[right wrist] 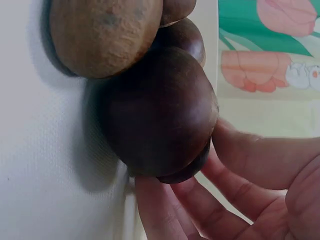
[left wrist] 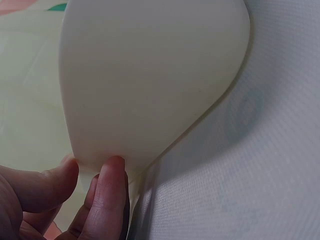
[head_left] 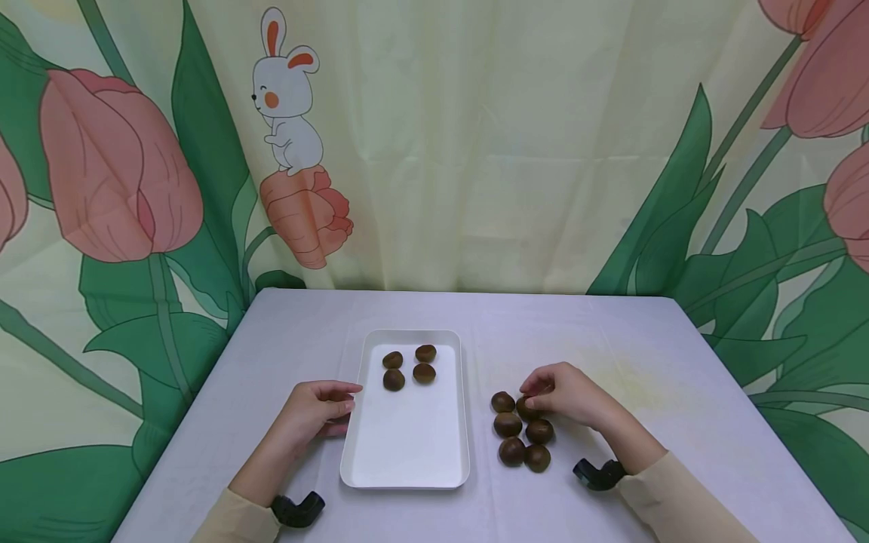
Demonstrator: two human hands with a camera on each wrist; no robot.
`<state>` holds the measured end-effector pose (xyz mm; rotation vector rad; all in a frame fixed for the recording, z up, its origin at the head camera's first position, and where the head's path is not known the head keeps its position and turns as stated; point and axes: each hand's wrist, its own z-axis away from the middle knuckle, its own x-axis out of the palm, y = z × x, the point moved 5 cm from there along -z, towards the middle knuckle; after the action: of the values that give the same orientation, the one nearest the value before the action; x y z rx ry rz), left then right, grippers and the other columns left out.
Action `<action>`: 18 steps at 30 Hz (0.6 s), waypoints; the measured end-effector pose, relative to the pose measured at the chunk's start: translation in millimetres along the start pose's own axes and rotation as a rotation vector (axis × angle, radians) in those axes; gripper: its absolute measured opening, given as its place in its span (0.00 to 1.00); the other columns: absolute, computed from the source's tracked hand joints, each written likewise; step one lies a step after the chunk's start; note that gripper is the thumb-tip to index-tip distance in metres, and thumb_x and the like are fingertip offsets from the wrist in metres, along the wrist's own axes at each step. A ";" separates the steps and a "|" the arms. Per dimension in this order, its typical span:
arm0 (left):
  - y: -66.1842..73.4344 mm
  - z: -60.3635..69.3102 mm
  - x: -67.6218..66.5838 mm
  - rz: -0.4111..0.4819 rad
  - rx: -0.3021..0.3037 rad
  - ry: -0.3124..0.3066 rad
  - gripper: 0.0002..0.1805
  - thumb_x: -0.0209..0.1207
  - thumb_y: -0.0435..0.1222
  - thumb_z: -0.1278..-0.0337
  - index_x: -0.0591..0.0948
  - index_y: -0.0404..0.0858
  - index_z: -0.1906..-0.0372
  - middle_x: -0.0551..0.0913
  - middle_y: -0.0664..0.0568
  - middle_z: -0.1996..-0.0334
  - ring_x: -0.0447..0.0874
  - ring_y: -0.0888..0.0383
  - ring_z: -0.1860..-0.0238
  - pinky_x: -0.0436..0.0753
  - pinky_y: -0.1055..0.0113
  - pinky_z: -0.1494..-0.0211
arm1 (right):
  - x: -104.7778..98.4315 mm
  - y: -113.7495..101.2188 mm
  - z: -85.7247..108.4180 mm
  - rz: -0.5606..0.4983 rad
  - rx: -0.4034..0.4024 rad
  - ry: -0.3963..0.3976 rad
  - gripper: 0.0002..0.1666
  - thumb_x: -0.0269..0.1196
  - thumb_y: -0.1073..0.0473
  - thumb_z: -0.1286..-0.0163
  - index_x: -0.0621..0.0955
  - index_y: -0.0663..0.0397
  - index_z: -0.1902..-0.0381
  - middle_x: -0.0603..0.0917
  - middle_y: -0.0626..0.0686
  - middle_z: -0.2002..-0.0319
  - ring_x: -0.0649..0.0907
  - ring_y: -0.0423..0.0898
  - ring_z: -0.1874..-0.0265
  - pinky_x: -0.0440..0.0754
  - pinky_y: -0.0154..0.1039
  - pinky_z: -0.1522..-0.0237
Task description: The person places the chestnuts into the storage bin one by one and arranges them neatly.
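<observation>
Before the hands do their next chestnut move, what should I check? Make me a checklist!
1. Right hand on a chestnut: ok, thumb and fingertips touch it.
2. Grip tight enough: cannot tell.
3. Left hand at the tray: ok, touching its left edge.
4. Room in the tray: ok, its four chestnuts sit toward the far end.
5. All chestnuts inside: not ok, six chestnuts are outside, to its right.

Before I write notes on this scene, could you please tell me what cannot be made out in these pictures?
Head view: part of the chestnut at the right hand, hidden by that hand.
Left wrist view: the inside of the tray, hidden by its outer wall.
Right wrist view: the top of the pale brown chestnut, cut off by the upper edge.
</observation>
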<state>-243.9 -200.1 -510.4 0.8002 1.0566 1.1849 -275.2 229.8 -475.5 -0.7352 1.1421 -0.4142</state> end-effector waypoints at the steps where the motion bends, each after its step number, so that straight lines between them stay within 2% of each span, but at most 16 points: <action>1: 0.0 -0.1 0.1 0.001 0.000 0.001 0.16 0.69 0.26 0.34 0.90 0.36 0.43 0.89 0.42 0.53 0.93 0.52 0.63 0.95 0.57 0.59 | 0.5 0.7 0.5 -0.005 0.001 -0.003 0.09 0.76 0.63 0.34 0.90 0.53 0.56 0.92 0.48 0.61 0.86 0.44 0.61 0.84 0.39 0.56; 8: 0.6 -0.3 1.0 0.007 0.002 -0.003 0.16 0.69 0.26 0.34 0.90 0.35 0.43 0.89 0.41 0.53 0.93 0.53 0.63 0.95 0.57 0.59 | 3.0 2.0 4.9 -0.022 -0.014 -0.004 0.13 0.76 0.68 0.39 0.90 0.53 0.56 0.91 0.49 0.61 0.86 0.46 0.61 0.85 0.40 0.56; 18: 2.0 0.2 2.0 0.015 0.009 -0.016 0.18 0.70 0.26 0.34 0.89 0.33 0.41 0.89 0.40 0.52 0.93 0.52 0.62 0.95 0.57 0.60 | -3.7 -4.3 5.4 0.004 0.011 0.026 0.14 0.75 0.68 0.37 0.89 0.51 0.54 0.90 0.49 0.58 0.85 0.46 0.59 0.84 0.39 0.59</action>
<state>-244.3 -197.8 -508.9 0.8246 1.0453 1.1858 -271.3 230.8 -468.8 -0.7194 1.1650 -0.4275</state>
